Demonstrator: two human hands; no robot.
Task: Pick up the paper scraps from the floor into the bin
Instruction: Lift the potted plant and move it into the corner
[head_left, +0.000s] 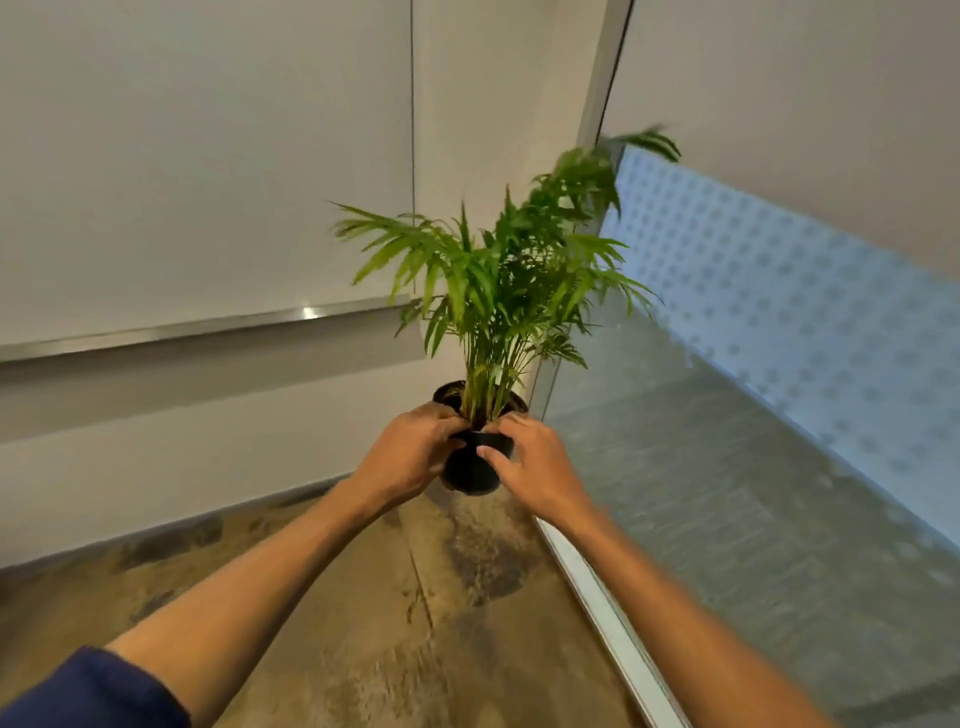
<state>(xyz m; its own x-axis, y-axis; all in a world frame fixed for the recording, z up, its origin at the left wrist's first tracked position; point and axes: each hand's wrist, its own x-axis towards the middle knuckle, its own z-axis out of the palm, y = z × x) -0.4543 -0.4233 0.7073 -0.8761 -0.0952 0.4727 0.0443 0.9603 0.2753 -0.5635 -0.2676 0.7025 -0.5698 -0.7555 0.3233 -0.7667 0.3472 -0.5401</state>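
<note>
A small green palm in a black pot (470, 467) is held above the floor in the room's corner. My left hand (410, 457) grips the pot's left side and rim. My right hand (530, 467) grips its right side, thumb on the front. Both arms reach forward from the bottom of the view. No paper scraps and no bin are in view.
A white wall (208, 182) with a metal rail (197, 327) runs along the left. A frosted glass partition (753, 415) with a dotted band and a metal base frame closes the right. The mottled brown floor (363, 623) lies below.
</note>
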